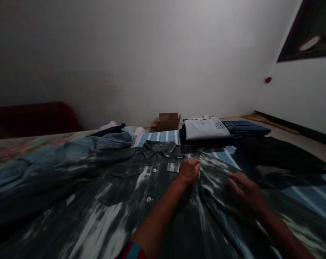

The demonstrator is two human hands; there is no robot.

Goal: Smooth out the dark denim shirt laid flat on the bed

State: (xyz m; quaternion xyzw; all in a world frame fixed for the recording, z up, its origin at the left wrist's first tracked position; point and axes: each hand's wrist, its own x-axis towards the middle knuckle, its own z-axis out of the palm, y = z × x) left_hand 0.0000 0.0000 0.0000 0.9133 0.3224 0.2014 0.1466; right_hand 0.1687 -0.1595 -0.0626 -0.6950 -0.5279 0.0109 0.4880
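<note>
A dark, bleach-streaked denim shirt (119,194) lies spread front-up on the bed, collar pointing away from me. My left hand (189,172) is closed on the shirt's fabric near the right chest pocket, pinching a fold. My right hand (246,192) rests flat on the shirt's sleeve area just to the right, fingers apart; it is blurred.
A folded grey polo shirt (206,128) sits on a stack of dark folded clothes at the far edge of the striped blue bed cover (163,136). Blue jeans (98,145) lie to the left, a dark garment (276,153) to the right. A cardboard box (167,121) stands by the wall.
</note>
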